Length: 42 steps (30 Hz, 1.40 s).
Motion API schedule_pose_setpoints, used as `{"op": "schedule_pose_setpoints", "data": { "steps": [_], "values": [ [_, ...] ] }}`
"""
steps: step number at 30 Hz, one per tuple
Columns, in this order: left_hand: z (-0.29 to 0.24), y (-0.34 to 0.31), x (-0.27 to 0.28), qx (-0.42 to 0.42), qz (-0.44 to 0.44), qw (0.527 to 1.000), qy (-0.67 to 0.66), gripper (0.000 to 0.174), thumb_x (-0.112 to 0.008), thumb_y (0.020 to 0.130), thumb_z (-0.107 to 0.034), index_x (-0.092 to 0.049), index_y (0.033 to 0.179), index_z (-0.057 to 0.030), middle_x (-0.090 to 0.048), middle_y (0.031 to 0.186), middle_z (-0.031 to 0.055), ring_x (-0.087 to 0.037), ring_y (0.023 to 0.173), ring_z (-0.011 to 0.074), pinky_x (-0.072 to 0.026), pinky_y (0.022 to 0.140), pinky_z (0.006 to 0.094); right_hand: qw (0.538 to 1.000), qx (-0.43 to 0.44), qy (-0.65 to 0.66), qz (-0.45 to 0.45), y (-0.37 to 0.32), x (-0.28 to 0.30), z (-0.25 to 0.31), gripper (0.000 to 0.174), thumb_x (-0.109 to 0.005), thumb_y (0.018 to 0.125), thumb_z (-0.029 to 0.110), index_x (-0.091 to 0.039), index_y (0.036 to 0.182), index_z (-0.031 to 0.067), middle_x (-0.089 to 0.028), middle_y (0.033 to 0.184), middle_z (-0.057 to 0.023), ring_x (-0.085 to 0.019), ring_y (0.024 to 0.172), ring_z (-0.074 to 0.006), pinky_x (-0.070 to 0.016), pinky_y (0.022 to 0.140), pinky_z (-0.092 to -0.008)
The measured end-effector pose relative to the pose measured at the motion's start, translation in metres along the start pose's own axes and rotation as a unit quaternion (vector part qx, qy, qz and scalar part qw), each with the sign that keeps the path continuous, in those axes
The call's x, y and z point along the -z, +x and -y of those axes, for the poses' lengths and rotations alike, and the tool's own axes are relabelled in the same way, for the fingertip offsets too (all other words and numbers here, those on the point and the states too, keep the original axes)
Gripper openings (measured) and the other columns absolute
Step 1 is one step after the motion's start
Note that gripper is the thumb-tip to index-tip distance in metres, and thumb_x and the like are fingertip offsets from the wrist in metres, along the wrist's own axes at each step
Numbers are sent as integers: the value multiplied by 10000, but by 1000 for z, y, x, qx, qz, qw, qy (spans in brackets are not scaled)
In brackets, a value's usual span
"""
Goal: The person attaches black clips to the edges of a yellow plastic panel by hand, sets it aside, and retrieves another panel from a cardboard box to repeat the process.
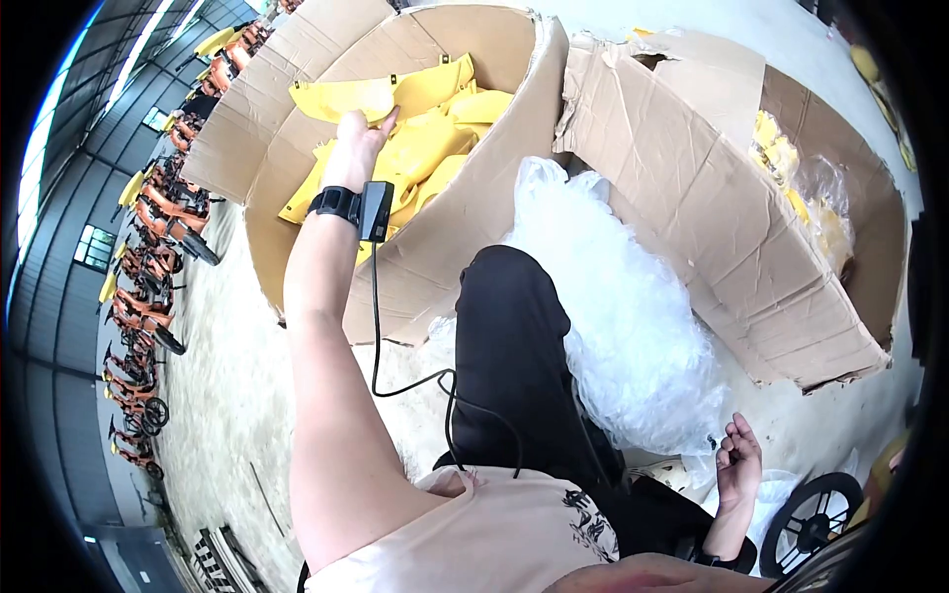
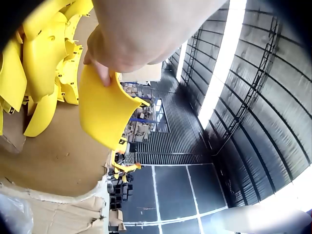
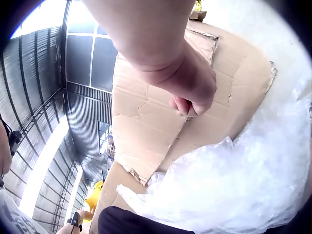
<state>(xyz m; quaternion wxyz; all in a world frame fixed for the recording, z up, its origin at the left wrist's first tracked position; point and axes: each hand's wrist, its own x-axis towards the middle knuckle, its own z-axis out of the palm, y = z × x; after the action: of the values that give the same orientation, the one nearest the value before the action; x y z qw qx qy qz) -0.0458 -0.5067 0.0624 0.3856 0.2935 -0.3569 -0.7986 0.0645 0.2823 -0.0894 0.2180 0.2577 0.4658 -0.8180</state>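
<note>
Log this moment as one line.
left hand: holds yellow panel; right hand: empty, near clear plastic; other yellow parts: inside cardboard box

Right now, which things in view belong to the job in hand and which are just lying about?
Likely the job:
curved yellow plastic panel in the left grip
heap of yellow plastic panels
open brown cardboard box around the heap

Probably just lying about:
crumpled translucent plastic sheeting
second brown cardboard box
black spoked wheel
orange motorbikes

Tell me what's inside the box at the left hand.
A heap of yellow panels; the left hand holds another panel. Whatever lies beneath the heap is covered and can't be seen.
</note>
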Motion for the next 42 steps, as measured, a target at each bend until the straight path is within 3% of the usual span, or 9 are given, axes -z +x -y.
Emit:
{"op": "schedule_pose_setpoints", "data": {
  "steps": [2,4,15,21,24,26,30,36,42],
  "values": [
    [18,23,3,69,-49,996,10,366,-263,1048,-143,-489,1333,-100,-561,1353,139,-563,1210,372,-465,993,650,999,-25,-9,-18,3,-2,0,387,-501,911,-21,-523,1297,-33,-614,1012,-86,-503,693,-98,-385,525,-205],
    [50,46,5,52,-20,998,24,359,-307,1047,-137,-521,1312,-22,-453,1449,205,-240,1364,589,-518,975,588,999,-28,-2,-21,9,3,-2,382,-504,909,-19,-527,1290,-23,-612,1008,-87,-508,699,-105,-387,526,-210],
    [95,11,-96,115,21,938,326,553,-524,954,-90,-349,1476,-34,-164,1602,167,-294,1409,452,-375,1081,615,999,-17,-22,-23,4,-14,-2,279,-538,1008,147,-557,1238,-9,-660,951,-72,-500,642,-75,-370,507,-192],
    [106,-126,-163,-236,294,803,462,449,-550,1000,-280,-523,1356,-8,-560,1337,129,-517,1250,212,-458,1007,363,1000,12,-29,-2,3,-17,-2,267,-510,1037,297,-581,1076,43,-595,791,-35,-386,484,-60,-296,424,-201],
    [121,-265,-200,-262,506,744,348,391,-458,1048,-258,-532,1330,2,-592,1273,137,-582,1163,213,-458,1025,373,1000,7,-26,3,-7,-31,5,306,-500,1042,328,-580,1037,32,-536,720,-22,-363,481,-58,-281,429,-202],
    [132,-330,-204,-315,668,610,287,430,-371,1066,-265,-438,1395,5,-590,1132,162,-594,1098,282,-470,994,432,999,-5,-36,7,-11,-36,7,330,-513,1036,334,-596,1054,16,-508,700,-5,-354,503,-56,-273,447,-200],
    [149,-444,-213,-235,848,437,186,292,-569,955,-188,-545,1219,-65,-602,1039,134,-626,970,298,-516,857,455,999,-5,-35,-8,-10,-34,-4,319,-528,1032,271,-622,1180,4,-476,726,33,-354,554,-40,-270,475,-192],
    [168,-510,-227,-281,921,230,138,347,-599,933,-161,-567,1262,-54,-625,1105,128,-625,1017,263,-498,897,409,999,-21,-38,-1,-24,-36,7,296,-545,1020,197,-627,1238,16,-484,759,49,-382,601,-27,-295,514,-186],
    [219,-504,-329,-394,880,195,183,406,-628,911,-134,-590,1305,-43,-648,1171,121,-625,1065,228,-481,936,363,995,-46,-76,34,-33,-41,22,238,-513,1023,156,-663,1161,33,-543,783,33,-431,640,-38,-358,567,-187]
  ]
}}
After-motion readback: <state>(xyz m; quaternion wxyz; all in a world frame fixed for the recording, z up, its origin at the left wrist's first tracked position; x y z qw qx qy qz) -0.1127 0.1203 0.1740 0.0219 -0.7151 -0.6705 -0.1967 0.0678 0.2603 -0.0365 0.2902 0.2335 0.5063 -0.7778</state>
